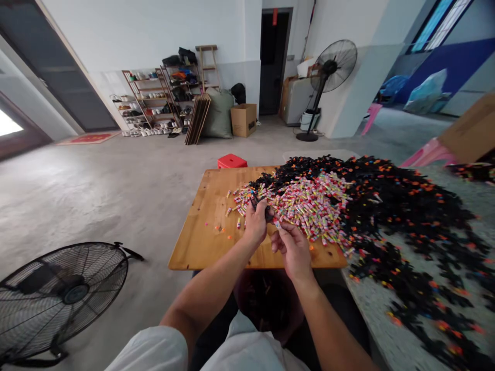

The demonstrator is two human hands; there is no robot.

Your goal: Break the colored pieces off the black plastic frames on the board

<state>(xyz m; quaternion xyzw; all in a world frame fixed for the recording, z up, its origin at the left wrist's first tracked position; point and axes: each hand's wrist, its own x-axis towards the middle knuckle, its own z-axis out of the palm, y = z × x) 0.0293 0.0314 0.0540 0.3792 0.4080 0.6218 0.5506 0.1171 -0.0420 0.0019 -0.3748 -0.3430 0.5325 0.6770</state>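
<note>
At my eight o'clock a floor fan (64, 293) lies on the concrete. At twelve I see a red stool (231, 161), a carton (243, 119) and shoe racks (154, 103); a standing fan (328, 77) at one.
</note>
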